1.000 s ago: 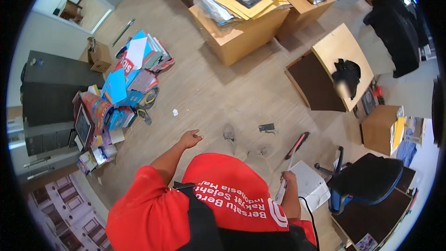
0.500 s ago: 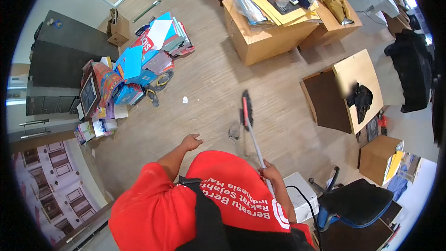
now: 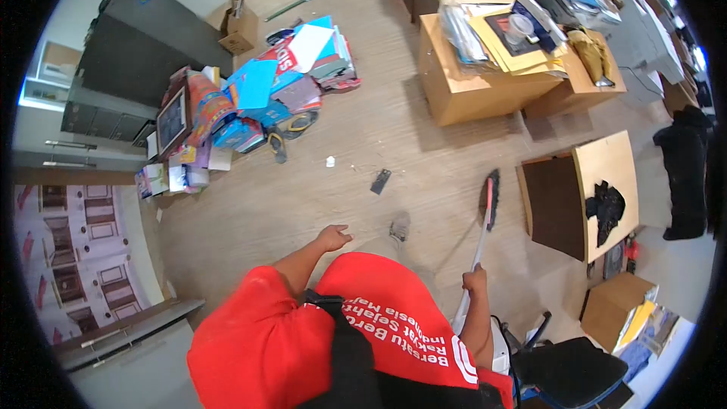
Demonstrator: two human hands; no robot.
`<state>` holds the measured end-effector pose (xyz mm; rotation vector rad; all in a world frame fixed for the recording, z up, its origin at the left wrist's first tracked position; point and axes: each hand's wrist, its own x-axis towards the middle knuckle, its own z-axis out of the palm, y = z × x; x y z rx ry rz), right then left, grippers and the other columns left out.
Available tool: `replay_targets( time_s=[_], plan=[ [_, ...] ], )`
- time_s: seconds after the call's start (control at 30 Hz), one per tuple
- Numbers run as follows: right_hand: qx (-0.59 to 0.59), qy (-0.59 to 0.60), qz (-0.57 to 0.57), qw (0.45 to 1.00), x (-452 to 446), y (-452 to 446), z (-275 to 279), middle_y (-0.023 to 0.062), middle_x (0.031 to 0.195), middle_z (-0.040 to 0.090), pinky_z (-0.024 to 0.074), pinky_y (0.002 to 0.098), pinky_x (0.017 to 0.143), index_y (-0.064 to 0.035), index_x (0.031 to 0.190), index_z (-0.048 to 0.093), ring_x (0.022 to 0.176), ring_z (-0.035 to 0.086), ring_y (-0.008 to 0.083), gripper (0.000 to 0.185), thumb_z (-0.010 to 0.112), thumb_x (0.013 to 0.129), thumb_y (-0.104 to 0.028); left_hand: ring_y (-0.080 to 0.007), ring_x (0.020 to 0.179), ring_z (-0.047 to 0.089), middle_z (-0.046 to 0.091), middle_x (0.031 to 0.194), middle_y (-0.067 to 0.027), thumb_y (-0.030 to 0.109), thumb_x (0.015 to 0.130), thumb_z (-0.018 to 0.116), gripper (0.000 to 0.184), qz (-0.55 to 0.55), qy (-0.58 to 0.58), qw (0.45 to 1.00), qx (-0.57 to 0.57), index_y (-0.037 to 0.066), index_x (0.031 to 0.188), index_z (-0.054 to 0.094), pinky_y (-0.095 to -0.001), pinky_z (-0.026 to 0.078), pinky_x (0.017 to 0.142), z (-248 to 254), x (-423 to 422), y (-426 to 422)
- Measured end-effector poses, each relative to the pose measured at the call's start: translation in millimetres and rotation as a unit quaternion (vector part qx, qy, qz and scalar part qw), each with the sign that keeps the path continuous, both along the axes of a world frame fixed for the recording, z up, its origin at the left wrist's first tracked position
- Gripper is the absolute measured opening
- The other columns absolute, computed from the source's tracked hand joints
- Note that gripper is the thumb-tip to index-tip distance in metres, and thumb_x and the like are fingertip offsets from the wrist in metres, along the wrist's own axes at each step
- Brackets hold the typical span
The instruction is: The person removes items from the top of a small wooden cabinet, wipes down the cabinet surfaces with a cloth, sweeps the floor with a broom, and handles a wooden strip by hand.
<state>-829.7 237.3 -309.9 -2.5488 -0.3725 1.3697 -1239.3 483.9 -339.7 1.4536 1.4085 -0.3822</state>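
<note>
My right hand point(image 3: 475, 279) is closed round the grey pole of a broom point(image 3: 490, 201), whose dark bristle head with a red strip is at the floor on the right. Held out over the floor, my left hand point(image 3: 334, 238) has nothing in it, with its fingers partly stretched. On the floor ahead lies a small dark flat object point(image 3: 381, 181), and a crumpled white scrap point(image 3: 330, 161) is to its left. One shoe point(image 3: 400, 226) shows in front of the red shirt.
Piled books and folders point(image 3: 265, 83) and sandals point(image 3: 301, 123) lie at the left by a dark cabinet point(image 3: 151, 45). Desks point(image 3: 477, 98) with papers stand ahead. At the right are a tilted wooden cabinet point(image 3: 553, 201), a carton point(image 3: 617, 307) and an office chair point(image 3: 572, 371).
The broom head has swung left across the floor, then back right. The dark flat object now lies further left, nearer the white scrap. The view has turned, and my left hand remains empty.
</note>
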Motion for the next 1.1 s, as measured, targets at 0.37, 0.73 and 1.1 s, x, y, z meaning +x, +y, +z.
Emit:
replay_targets(
  time_s=[0.37, 0.73, 1.1],
  plan=[
    [0.050, 0.205, 0.043, 0.977, -65.2, 53.2, 46.4, 0.0080, 0.065, 0.061, 0.0463, 0.0316, 0.045, -0.0064, 0.146, 0.037, 0.047, 0.055, 0.0161, 0.071, 0.065, 0.081, -0.007, -0.0283, 0.102, 0.066, 0.070, 0.104, -0.0197, 0.048, 0.081, 0.067, 0.070, -0.032, 0.038, 0.999, 0.022, 0.004, 0.134, 0.052, -0.0340, 0.049, 0.092, 11.6, -12.2, 16.5],
    [-0.028, 0.014, -0.086, 0.996, -47.2, -67.5, 55.5, 0.0305, 0.123, 0.057, 0.0490, 0.0380, 0.094, 0.0113, 0.137, 0.037, 0.112, 0.059, 0.0395, 0.071, 0.061, 0.075, -0.012, -0.0299, 0.104, 0.066, 0.068, 0.108, -0.0224, 0.047, 0.081, 0.067, 0.071, -0.089, 0.055, 0.994, -0.012, 0.001, 0.133, 0.052, -0.0334, 0.049, 0.093, 0.7, 8.1, 41.4],
    [-0.005, 0.091, -0.065, 0.994, -89.5, -52.7, 39.4, 0.0201, 0.080, 0.067, 0.0517, 0.0380, 0.051, 0.0089, 0.124, 0.053, 0.063, 0.066, 0.0263, 0.054, 0.062, 0.075, -0.011, -0.0326, 0.105, 0.064, 0.067, 0.111, -0.0226, 0.045, 0.085, 0.063, 0.065, -0.188, 0.015, 0.980, 0.057, 0.003, 0.133, 0.053, -0.0347, 0.049, 0.093, 27.6, 63.3, 90.0]
  ],
)
